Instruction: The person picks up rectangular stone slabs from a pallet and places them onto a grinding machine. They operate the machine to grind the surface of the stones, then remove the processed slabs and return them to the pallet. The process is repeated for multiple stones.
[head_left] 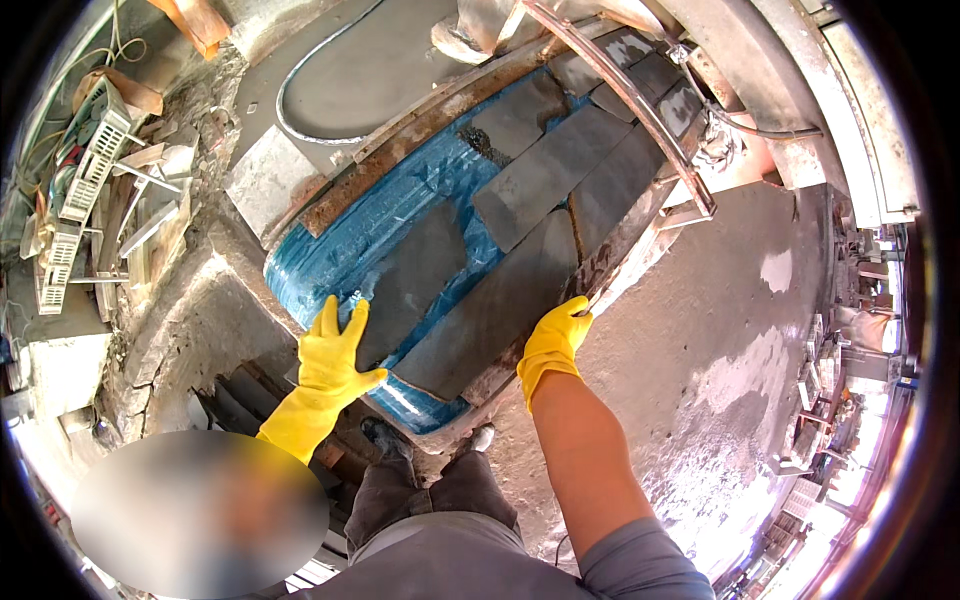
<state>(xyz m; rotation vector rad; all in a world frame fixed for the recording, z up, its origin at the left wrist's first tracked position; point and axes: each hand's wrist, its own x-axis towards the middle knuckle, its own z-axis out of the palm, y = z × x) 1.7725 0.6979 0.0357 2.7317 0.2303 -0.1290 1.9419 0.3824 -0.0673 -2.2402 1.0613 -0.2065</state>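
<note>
Blue-lined frame [335, 203]: seen from the head camera, it lies low in front of the person's shoes [385, 438], its long axis slanting from near left to far right, its near end rounded.
Grey slabs [550, 180]: flat inside the frame, mostly set lengthwise along it, with blue sheet [335, 262] showing between several of them and bare over the left part.
Left hand [335, 362]: yellow-gloved, at the frame's near left, fingers spread apart beside the nearest left slab (contact is hard to judge).
Right hand [553, 343]: also gloved, at the frame's right rim, fingers close together; I cannot tell whether they are clamped on it.
Metal bar [625, 95]: crosses over the frame's far part.
Pale crate [95, 165]: off to the left, holding mixed items (too small to name).
</note>
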